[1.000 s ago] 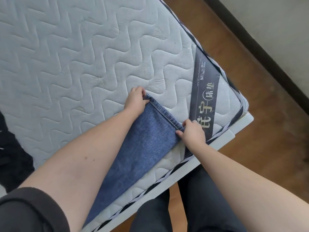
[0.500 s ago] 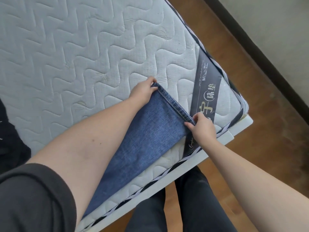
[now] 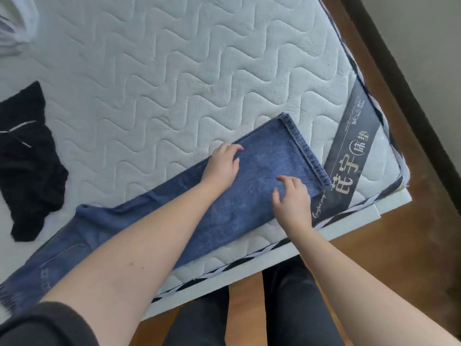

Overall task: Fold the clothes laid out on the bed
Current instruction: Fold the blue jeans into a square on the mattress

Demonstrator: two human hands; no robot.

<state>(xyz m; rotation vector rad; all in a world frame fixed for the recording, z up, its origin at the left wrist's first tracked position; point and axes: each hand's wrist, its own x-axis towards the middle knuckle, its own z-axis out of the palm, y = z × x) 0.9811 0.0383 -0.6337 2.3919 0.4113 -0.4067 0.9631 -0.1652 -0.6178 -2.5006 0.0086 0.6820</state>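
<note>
both hands have let go of the hem since a moment ago: the left hand (image 3: 222,164) and right hand (image 3: 292,201) now lie flat, fingers relaxed, on the blue denim jeans (image 3: 262,176) stretched along the bed (image 3: 149,71) edge. a crumpled black garment (image 3: 27,158) lies well apart on the quilted mattress.

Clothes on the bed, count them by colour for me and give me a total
Blue: 1, the jeans stretched along the near edge of the mattress, with both hands on the leg
Black: 1, the crumpled black garment at the left
White: 1, a pale fabric item cut off at the top left corner, kind unclear
Total: 3
</note>
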